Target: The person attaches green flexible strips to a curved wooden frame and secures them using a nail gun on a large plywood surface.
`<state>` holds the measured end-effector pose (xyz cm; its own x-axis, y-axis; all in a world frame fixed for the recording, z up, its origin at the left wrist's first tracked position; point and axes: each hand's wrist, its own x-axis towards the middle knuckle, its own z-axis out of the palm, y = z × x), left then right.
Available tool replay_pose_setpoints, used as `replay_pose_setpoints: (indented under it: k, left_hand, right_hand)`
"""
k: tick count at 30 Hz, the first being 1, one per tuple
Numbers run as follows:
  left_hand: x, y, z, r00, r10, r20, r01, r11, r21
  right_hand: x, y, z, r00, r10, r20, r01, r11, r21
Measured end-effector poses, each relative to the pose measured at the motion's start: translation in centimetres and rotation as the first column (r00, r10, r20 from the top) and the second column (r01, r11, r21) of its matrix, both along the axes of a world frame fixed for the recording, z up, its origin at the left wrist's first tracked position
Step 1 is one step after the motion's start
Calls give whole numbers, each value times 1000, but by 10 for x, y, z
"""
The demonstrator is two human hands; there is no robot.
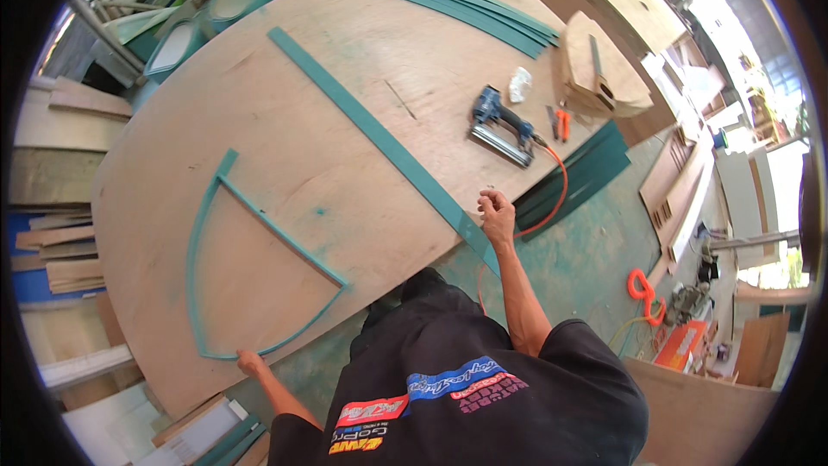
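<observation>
A curved frame of thin teal strips (191,267), with one straight side, lies on a large wooden tabletop (285,103). At its near lower edge, the fingers of my left hand (251,363) are closed on the frame. My right hand (497,214) is raised by the table's near edge, its fingers curled together; a tiny thing seems to be at the fingertips, too small to name. Just beside that hand a long flat teal strip (371,134) crosses the table diagonally, its near end passing over the edge. Farther right lies a blue nail gun (504,125) with an orange hose.
Red-handled pliers (562,124) and crumpled white material (520,85) lie near the nail gun. Teal strips (431,0) are stacked at the far edge. A pale wooden block (595,69) holds a tool. The orange hose (565,185) hangs off the table. Boards (73,164) stand left.
</observation>
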<state>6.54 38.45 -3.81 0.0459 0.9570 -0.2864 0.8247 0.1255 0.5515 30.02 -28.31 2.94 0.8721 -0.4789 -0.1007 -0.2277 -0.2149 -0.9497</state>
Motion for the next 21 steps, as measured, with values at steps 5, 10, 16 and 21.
replay_pose_setpoints:
  k: [5, 10, 16, 21]
  left_hand:
    - [3, -9, 2, 995, 50, 88, -52, 998, 19]
    - [-5, -16, 1, 932, 120, 341, -83, 989, -123]
    - [-69, -117, -10, 900, -162, 404, 197, 979, -47]
    - [-150, -254, -80, 975, -91, 201, 161, 917, -366]
  right_hand:
    - [-36, -78, 11, 995, -78, 61, 86, 986, -145]
    - [12, -137, 24, 995, -59, 79, 83, 934, -348]
    - [165, -192, 15, 998, 52, -34, -62, 816, -574]
    - [282, -223, 1, 926, -336, -174, 157, 758, -633]
